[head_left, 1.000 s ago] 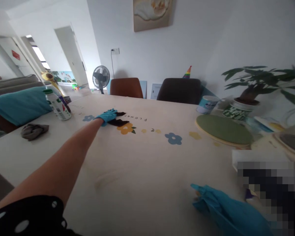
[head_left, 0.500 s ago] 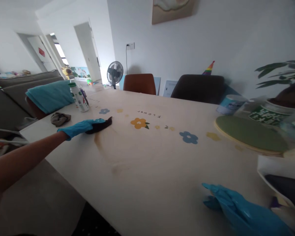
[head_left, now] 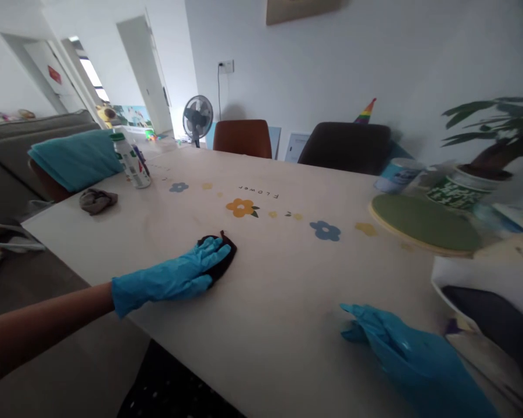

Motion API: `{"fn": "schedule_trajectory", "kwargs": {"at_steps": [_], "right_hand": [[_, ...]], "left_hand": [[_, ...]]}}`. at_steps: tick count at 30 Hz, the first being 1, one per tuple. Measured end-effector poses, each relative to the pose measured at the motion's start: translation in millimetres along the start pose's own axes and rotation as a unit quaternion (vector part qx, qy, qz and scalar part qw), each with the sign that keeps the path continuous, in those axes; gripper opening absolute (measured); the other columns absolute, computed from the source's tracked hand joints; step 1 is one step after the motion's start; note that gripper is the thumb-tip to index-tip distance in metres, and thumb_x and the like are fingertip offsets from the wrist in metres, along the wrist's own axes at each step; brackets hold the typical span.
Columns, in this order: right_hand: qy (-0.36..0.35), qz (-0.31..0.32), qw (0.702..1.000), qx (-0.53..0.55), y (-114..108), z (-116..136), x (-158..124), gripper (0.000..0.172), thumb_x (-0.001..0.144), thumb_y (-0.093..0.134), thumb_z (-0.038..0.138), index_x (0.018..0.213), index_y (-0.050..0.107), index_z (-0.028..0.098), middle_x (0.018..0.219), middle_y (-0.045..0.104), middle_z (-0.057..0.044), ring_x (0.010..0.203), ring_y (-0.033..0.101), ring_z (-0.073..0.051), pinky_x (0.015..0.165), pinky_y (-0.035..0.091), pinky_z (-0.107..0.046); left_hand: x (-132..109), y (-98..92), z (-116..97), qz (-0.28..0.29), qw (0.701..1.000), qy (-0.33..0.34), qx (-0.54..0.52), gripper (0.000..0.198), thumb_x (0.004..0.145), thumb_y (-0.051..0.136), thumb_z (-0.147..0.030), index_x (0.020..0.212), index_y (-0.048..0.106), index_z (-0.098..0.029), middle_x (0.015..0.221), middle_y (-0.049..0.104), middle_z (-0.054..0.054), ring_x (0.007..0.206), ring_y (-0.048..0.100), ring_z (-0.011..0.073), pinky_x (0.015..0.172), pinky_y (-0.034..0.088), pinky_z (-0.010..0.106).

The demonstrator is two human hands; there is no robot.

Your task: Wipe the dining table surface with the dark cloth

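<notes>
My left hand (head_left: 174,278), in a blue glove, presses flat on a dark cloth (head_left: 221,262) against the cream flower-print table (head_left: 265,273) near its left front edge. Only the cloth's far edge shows past my fingers. My right hand (head_left: 396,345), also in a blue glove, rests flat on the table at the lower right with fingers spread and nothing in it.
A white bottle (head_left: 131,162) and a crumpled grey rag (head_left: 96,200) sit at the table's far left. A green round mat (head_left: 422,216), a cup (head_left: 394,174) and a potted plant (head_left: 475,174) stand at the right. Two chairs (head_left: 244,138) line the far side.
My left hand has dragged the dark cloth from the far middle of the table leftward and then back toward me. The brownish streak seen half a second ago no longer shows.
</notes>
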State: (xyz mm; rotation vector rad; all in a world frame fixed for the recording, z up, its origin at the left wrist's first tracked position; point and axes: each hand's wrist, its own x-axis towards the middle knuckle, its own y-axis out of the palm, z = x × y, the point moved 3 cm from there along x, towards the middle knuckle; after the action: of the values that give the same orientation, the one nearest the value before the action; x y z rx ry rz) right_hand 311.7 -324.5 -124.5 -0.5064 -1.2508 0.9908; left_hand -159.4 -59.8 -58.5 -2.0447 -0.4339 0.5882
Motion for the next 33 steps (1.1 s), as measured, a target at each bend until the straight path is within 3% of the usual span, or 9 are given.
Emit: {"fn": "schedule_trajectory", "kwargs": {"at_steps": [5, 10, 13, 18, 22, 24, 27, 33], "right_hand": [[-0.046, -0.023, 0.998, 0.026, -13, 23, 19, 0.049, 0.132, 0.05, 0.023, 0.137, 0.099, 0.026, 0.093, 0.097, -0.006, 0.08, 0.099, -0.028, 0.081, 0.083, -0.032], [-0.074, -0.052, 0.996, 0.012, -22, 42, 34, 0.05, 0.128, 0.048, 0.013, 0.132, 0.097, 0.023, 0.09, 0.095, -0.005, 0.075, 0.097, -0.025, 0.077, 0.08, -0.027], [-0.081, -0.053, 0.995, 0.016, -23, 48, 35, 0.052, 0.124, 0.048, 0.007, 0.133, 0.096, 0.025, 0.086, 0.094, -0.003, 0.075, 0.097, -0.025, 0.078, 0.08, -0.026], [-0.076, -0.029, 0.997, 0.013, -24, 53, 39, 0.049, 0.122, 0.05, 0.007, 0.129, 0.095, 0.025, 0.084, 0.093, -0.003, 0.073, 0.096, -0.025, 0.076, 0.081, -0.027], [-0.078, -0.001, 0.997, 0.017, -32, 53, 46, 0.053, 0.116, 0.049, 0.004, 0.13, 0.095, 0.025, 0.082, 0.093, -0.002, 0.068, 0.094, -0.024, 0.079, 0.081, -0.027], [-0.094, -0.001, 0.995, 0.014, -38, 54, 50, 0.052, 0.116, 0.051, 0.003, 0.133, 0.095, 0.025, 0.082, 0.093, -0.001, 0.068, 0.094, -0.023, 0.078, 0.081, -0.026], [-0.111, -0.008, 0.994, 0.013, -45, 60, 55, 0.047, 0.119, 0.055, 0.004, 0.13, 0.095, 0.024, 0.085, 0.093, -0.001, 0.069, 0.094, -0.022, 0.072, 0.077, -0.023], [-0.093, 0.006, 0.995, 0.025, -41, 70, 57, 0.046, 0.129, 0.051, 0.009, 0.12, 0.093, 0.025, 0.089, 0.094, -0.003, 0.073, 0.095, -0.022, 0.074, 0.076, -0.023]], "left_hand": [[50, 8.8, -60, 0.016, 0.994, 0.107, 0.027, 0.105, 0.128, 0.055, -0.082, 0.215, 0.019, -0.035, 0.22, 0.002, 0.008, 0.206, 0.002, 0.0495, 0.167, 0.01, 0.071], [131, 11.0, -84, -0.004, 0.991, 0.128, 0.044, 0.101, 0.127, 0.062, -0.077, 0.214, 0.024, -0.044, 0.221, 0.008, 0.006, 0.207, 0.01, 0.0453, 0.168, 0.007, 0.074], [190, 1.1, -94, -0.03, 0.991, 0.112, 0.073, 0.093, 0.127, 0.061, -0.066, 0.212, 0.035, -0.038, 0.22, 0.02, 0.011, 0.206, 0.019, 0.0475, 0.168, 0.01, 0.078], [284, -36.5, -107, -0.078, 0.994, 0.004, 0.074, 0.088, 0.127, 0.056, -0.052, 0.211, 0.038, -0.03, 0.219, 0.027, 0.016, 0.203, 0.027, 0.0488, 0.167, 0.013, 0.078], [335, -59.3, -113, -0.09, 0.993, -0.043, 0.068, 0.09, 0.126, 0.054, -0.049, 0.211, 0.037, -0.022, 0.217, 0.027, 0.022, 0.204, 0.021, 0.0531, 0.164, 0.016, 0.086], [344, -63.0, -115, -0.089, 0.993, -0.038, 0.069, 0.089, 0.127, 0.052, -0.047, 0.21, 0.037, -0.02, 0.218, 0.026, 0.022, 0.205, 0.02, 0.0519, 0.165, 0.016, 0.083], [338, -59.5, -115, -0.062, 0.995, 0.008, 0.074, 0.085, 0.128, 0.05, -0.043, 0.209, 0.04, -0.02, 0.219, 0.022, 0.018, 0.205, 0.021, 0.0456, 0.168, 0.014, 0.072], [281, -27.1, -109, 0.009, 0.985, 0.16, 0.061, 0.085, 0.129, 0.056, -0.052, 0.21, 0.04, -0.03, 0.22, 0.023, 0.009, 0.206, 0.022, 0.0383, 0.169, 0.015, 0.061]]}}
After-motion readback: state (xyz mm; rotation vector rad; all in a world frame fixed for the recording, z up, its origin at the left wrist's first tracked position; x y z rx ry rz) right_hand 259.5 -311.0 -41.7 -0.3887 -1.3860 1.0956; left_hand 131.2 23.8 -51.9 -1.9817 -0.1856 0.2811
